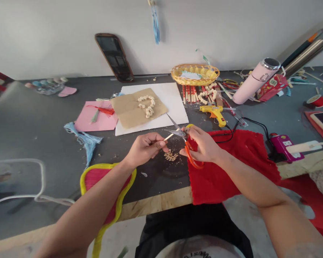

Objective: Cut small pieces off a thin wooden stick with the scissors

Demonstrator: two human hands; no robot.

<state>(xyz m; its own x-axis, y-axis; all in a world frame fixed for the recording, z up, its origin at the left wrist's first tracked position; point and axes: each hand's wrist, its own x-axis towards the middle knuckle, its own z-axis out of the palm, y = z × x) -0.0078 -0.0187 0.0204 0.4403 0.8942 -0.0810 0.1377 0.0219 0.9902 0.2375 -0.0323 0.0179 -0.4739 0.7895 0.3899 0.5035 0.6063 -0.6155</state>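
Observation:
My left hand (pixel 148 147) pinches a thin pale wooden stick (pixel 168 137) over the dark table. Around the handles of a pair of scissors (pixel 190 154) with orange grips, my right hand (pixel 203 145) is closed. The scissor blades are parted, and the far end of the stick lies between them. Below the hands is a small pile of cut stick pieces (pixel 171 156). Farther back, a curved shape built of such pieces (pixel 148 106) rests on brown paper (pixel 127 116), which lies on a white board (pixel 174 94).
A yellow glue gun (pixel 215 114), a wicker basket (pixel 174 73) and a pink bottle (pixel 254 84) stand or lie at the back right. Red cloth (pixel 231 172) spreads under my right forearm. A phone (pixel 115 57) leans on the wall; blue tassels (pixel 86 141) lie left.

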